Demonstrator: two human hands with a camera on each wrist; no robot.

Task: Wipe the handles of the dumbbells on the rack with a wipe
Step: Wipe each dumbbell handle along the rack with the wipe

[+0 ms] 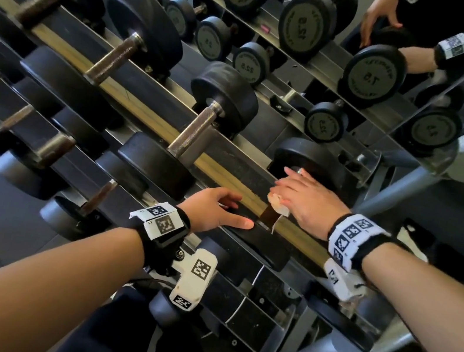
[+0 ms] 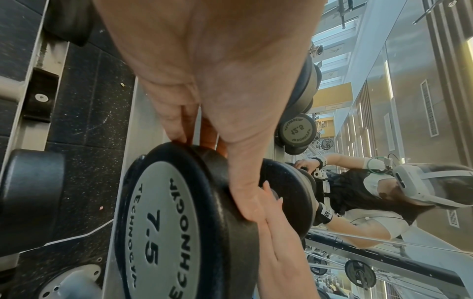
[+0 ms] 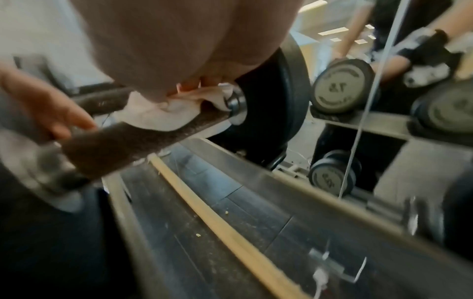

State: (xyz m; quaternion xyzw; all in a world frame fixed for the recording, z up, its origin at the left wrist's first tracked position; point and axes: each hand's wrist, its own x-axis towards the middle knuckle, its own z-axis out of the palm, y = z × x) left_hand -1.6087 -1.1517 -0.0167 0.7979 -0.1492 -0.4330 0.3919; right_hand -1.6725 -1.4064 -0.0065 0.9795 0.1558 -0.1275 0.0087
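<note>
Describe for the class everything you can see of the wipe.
The wipe is a small, crumpled piece of white, soft-looking material, paper or cloth. It lies bunched over the rough dark handle of the 7.5 dumbbell, near the far end by the shiny collar. The right hand presses it onto the handle, covering most of it; a corner hangs below.

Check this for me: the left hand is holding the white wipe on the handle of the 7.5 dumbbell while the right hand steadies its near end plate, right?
The hands are swapped. The right wrist view shows the right hand pressing the white wipe on the handle; the left wrist view shows the left hand resting on the 7.5 dumbbell's near end plate.
</note>
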